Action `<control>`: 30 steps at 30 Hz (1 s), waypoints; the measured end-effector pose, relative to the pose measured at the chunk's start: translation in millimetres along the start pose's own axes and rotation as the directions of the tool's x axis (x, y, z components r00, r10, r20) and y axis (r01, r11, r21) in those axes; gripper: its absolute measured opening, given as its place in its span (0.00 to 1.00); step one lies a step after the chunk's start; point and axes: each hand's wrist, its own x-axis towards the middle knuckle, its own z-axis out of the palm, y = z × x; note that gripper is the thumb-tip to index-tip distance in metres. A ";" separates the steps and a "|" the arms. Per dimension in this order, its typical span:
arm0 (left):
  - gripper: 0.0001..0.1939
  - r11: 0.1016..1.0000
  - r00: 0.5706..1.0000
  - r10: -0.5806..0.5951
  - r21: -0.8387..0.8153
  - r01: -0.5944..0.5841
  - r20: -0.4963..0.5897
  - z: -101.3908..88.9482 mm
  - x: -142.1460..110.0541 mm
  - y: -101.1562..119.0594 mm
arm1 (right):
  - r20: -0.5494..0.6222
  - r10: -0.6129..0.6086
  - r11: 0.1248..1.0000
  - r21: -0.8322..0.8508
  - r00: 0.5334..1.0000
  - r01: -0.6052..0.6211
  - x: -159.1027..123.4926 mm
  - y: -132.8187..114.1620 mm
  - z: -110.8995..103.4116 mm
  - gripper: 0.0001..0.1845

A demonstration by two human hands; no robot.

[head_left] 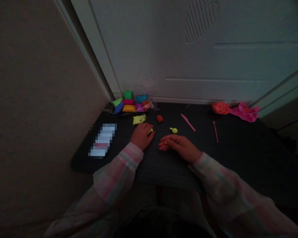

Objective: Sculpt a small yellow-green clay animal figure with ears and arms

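My left hand [141,136] rests low over the dark table, its fingers closed around a lump of yellow clay [150,131]. My right hand [182,145] is turned partly on its side, thumb pressed to the fingers on a small pale yellow bit of clay [166,142]. Just beyond the right hand lies a yellow clay piece [174,130], round with a short stub. A red clay lump [160,119] sits farther back between the hands. Behind the left hand is an opened yellow clay packet [139,119].
Colourful clay packets [129,108] in clear plastic lie at the back left. A phone with a blurred screen [103,140] is at the left. Toward the right are a pink plastic knife [188,122], a thin pink stick tool [215,131] and crumpled orange and pink items [244,111].
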 end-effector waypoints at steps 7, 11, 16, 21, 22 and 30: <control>0.10 1.000 1.000 -0.005 -0.004 0.005 0.003 -2.5 0.8 2.4 | -0.003 0.019 0.998 0.066 1.000 -0.019 1.5 4.3 -0.7 0.18; 0.11 1.000 1.000 -0.007 -0.001 0.007 0.005 -3.3 1.1 3.2 | -0.076 -0.033 0.999 -0.030 0.997 0.031 2.1 3.9 -2.0 0.17; 0.11 1.000 1.000 0.003 -0.011 -0.003 0.023 -2.6 1.0 3.2 | -0.095 -0.062 0.984 -0.170 0.994 0.045 2.7 1.7 -4.1 0.11; 0.11 0.999 1.000 0.009 -0.052 -0.009 0.014 -0.9 1.1 2.5 | -0.083 -0.053 0.995 -0.090 0.995 0.045 3.1 3.4 -4.3 0.12; 0.11 0.998 1.000 0.005 -0.068 -0.004 0.012 -0.4 0.9 2.4 | -0.088 -0.045 0.998 -0.052 0.995 0.040 3.3 4.3 -4.1 0.13; 0.11 0.992 1.000 0.005 -0.125 -0.005 -0.004 0.9 -0.7 2.8 | -0.056 -0.071 0.997 -0.041 0.996 0.069 3.5 8.1 -2.2 0.14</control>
